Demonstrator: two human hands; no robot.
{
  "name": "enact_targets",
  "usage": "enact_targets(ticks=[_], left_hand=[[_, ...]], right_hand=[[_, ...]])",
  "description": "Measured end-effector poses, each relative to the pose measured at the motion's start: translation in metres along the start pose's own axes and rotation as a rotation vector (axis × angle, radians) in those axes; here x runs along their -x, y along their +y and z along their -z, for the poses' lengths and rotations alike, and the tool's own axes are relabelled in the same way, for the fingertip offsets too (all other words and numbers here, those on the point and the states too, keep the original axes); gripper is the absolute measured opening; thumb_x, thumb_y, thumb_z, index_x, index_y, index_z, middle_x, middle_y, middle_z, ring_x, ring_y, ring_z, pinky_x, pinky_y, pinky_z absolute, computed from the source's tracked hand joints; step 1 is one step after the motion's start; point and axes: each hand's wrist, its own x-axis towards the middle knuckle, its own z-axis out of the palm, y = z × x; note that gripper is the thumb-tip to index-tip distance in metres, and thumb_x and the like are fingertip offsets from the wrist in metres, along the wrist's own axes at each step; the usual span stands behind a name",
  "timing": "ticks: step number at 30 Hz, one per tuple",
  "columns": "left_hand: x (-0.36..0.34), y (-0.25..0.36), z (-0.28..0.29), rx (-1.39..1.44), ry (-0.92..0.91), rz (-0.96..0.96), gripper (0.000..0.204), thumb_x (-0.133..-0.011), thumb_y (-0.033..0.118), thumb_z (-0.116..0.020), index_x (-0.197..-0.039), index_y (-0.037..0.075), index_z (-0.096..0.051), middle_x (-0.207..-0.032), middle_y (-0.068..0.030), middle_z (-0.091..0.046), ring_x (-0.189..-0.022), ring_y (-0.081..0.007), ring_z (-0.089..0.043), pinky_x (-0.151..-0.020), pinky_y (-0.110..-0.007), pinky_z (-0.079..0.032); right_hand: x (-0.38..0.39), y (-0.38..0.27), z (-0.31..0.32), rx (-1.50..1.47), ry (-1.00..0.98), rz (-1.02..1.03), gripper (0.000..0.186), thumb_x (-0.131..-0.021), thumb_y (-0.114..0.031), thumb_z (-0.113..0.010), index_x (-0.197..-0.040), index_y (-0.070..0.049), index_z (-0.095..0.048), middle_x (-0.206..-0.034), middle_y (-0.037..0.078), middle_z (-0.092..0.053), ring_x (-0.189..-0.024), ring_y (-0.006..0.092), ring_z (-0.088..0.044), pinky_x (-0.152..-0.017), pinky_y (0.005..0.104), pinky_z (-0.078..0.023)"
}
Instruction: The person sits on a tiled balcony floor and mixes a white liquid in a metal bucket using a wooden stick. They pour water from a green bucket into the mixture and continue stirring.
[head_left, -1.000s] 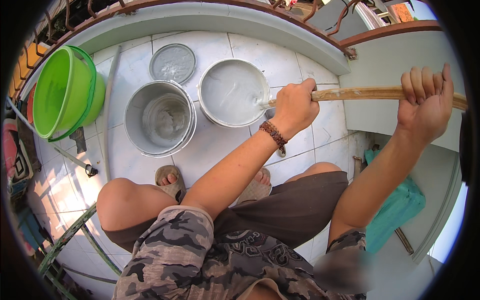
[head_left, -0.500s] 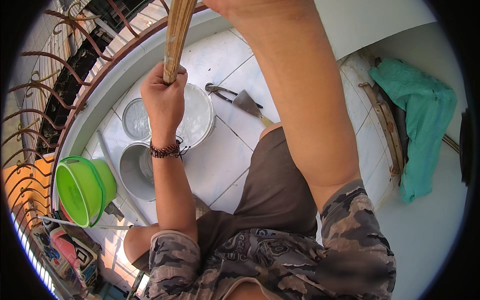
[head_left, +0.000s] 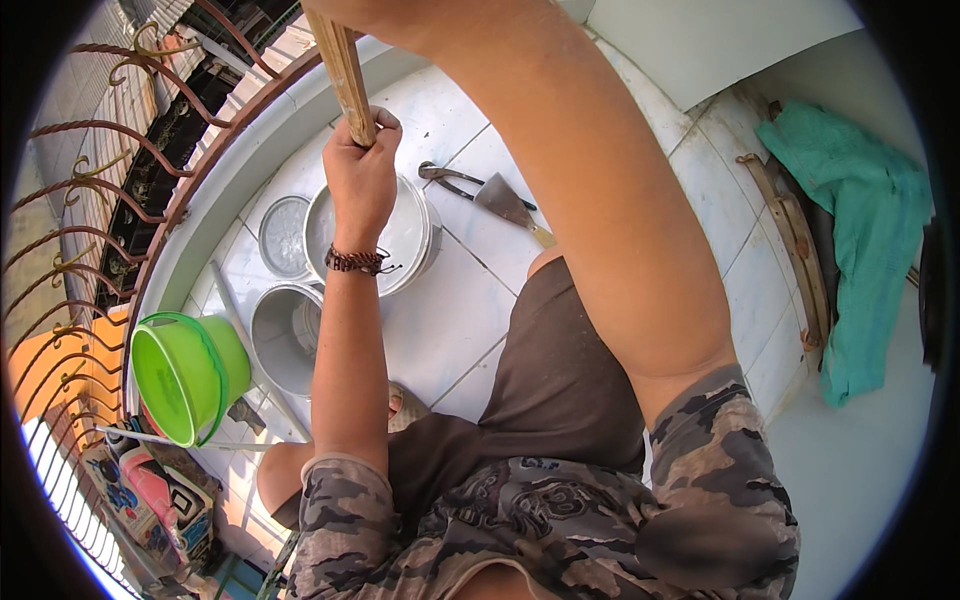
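Note:
My left hand (head_left: 362, 190) is closed around the lower end of a narrow wooden stick (head_left: 343, 75), which runs up past the top edge of the head view. Only the heel of my right hand (head_left: 375, 14) shows at that edge, beside the upper stick; its fingers are out of view, so its grip is hidden. Below the left hand stands a large pale bucket (head_left: 412, 235) with a whitish round top. On the tiles to its right lie metal pincers (head_left: 445, 178) and a putty knife (head_left: 503, 203), the blade resting over one pincer handle.
Left of the pale bucket are a small round lid-like disc (head_left: 285, 238) and a grey bucket (head_left: 280, 338). A green bucket (head_left: 190, 380) stands by the curved metal railing (head_left: 120, 215). At right, a green sack (head_left: 850, 220) hangs beside a wooden piece (head_left: 790, 255) near the wall.
My left hand has moved up and to the right with the stick's lower end. The stick now leans the other way, its top to the left, and my right forearm has swung left.

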Motion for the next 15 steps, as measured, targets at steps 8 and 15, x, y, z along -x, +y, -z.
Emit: enact_targets(ticks=[8,15], left_hand=[[0.044,0.023,-0.009,-0.18,-0.04,0.081,0.005,-0.075,0.001,-0.055,-0.077,0.0,-0.059,-0.063,-0.0007,-0.053,-0.057,-0.0085,-0.046,-0.052,-0.027,-0.038],[0.052,0.067,-0.031,-0.276,0.016,-0.202,0.01,-0.072,0.001,-0.059,-0.082,0.0,-0.06,-0.069,-0.0187,-0.062,-0.064,-0.0352,-0.061,-0.059,-0.039,-0.048]], right_hand=[[0.011,0.021,0.02,-0.089,0.402,-0.28,0.059,-0.091,-0.069,-0.032,-0.066,-0.016,-0.039,-0.046,-0.006,-0.03,-0.038,0.0037,-0.027,-0.034,0.0201,-0.023],[0.01,-0.059,0.055,0.346,0.656,-0.229,0.059,-0.098,-0.058,-0.016,-0.067,-0.009,-0.03,-0.057,0.002,-0.023,-0.048,0.0113,-0.018,-0.042,0.0256,-0.019]])
